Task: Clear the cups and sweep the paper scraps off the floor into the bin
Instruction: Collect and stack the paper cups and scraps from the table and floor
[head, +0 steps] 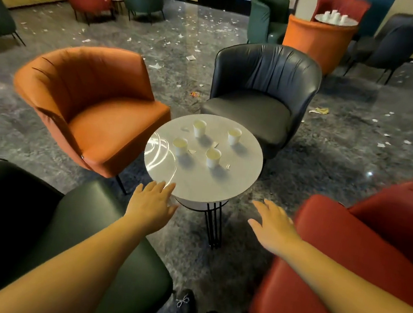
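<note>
Several white paper cups stand on a small round white table (197, 181): one at the back left (199, 128), one at the back right (234, 136), one at the front left (180, 146), one at the front right (213, 157). Small paper scraps (192, 151) lie among them. My left hand (151, 201) reaches forward with straight fingers at the table's near edge and holds nothing. To the right of the table, over the floor, my right hand (274, 223) is open and holds nothing. White paper scraps (191, 57) litter the dark floor beyond.
Armchairs ring the table: orange (89, 105) at left, dark grey (262, 95) behind, red (343, 264) at right, dark green (35, 226) at near left. Farther tables with cups (335, 17) stand at the back right and back left. No bin or broom is in view.
</note>
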The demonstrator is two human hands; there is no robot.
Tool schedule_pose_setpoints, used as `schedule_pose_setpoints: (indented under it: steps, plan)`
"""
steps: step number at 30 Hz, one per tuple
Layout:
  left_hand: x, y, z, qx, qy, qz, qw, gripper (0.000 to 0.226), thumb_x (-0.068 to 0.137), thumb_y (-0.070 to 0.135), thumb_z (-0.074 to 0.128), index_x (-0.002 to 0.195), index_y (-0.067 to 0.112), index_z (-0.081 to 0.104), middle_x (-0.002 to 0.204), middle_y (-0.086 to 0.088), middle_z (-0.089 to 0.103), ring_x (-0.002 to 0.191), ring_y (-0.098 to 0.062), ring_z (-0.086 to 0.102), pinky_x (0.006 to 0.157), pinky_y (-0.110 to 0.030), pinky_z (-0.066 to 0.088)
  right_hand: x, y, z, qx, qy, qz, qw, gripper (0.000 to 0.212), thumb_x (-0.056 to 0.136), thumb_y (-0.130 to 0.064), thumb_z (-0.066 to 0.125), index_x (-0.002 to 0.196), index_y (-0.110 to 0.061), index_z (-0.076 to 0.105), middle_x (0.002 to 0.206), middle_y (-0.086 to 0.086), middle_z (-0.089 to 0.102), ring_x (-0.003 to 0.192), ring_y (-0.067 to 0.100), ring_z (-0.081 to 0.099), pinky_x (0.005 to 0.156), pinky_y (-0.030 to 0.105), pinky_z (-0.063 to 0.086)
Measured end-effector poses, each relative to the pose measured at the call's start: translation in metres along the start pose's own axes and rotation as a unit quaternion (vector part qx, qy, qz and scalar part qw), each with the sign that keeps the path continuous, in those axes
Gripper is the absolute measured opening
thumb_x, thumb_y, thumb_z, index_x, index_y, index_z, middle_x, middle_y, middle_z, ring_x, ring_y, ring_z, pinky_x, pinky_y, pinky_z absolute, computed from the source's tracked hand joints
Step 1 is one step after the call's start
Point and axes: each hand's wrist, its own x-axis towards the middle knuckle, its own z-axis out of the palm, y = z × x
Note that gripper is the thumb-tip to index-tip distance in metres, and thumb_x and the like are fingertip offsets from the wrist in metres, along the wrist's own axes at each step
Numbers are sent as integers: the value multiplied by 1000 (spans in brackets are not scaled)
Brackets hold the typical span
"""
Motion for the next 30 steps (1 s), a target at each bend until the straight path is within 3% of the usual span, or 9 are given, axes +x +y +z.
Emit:
schedule_pose_setpoints:
  steps: [16, 20, 30]
  plan:
    - [223, -43, -14, -18, -14, 21, 1000, 64, 98, 56, 39, 153, 29, 22, 161, 0, 24, 147, -26, 24, 121, -49, 18, 205, -43, -41, 49, -1, 18, 999, 65, 95, -42, 50, 150, -30, 19, 157, 2, 15, 143, 27, 17, 115, 44, 23]
    - [268, -49, -8, -30, -33, 2, 999, 65, 98, 55, 42, 154, 32, 20, 163, 2, 18, 149, -26, 20, 122, -50, 15, 260, -40, -49, 50, -15, 2, 999, 64, 94, -44, 50, 149, -32, 19, 156, 0, 19, 141, 26, 23, 113, 44, 26]
    - [368, -63, 18, -34, -69, -48, 996, 71, 94, 55, 51, 154, 28, 22, 161, -1, 24, 146, -27, 27, 118, -47, 25, 376, -29, -45, 97, -92, -26, 991, 68, 91, -40, 57, 148, -33, 21, 151, -2, 25, 136, 24, 32, 108, 43, 36]
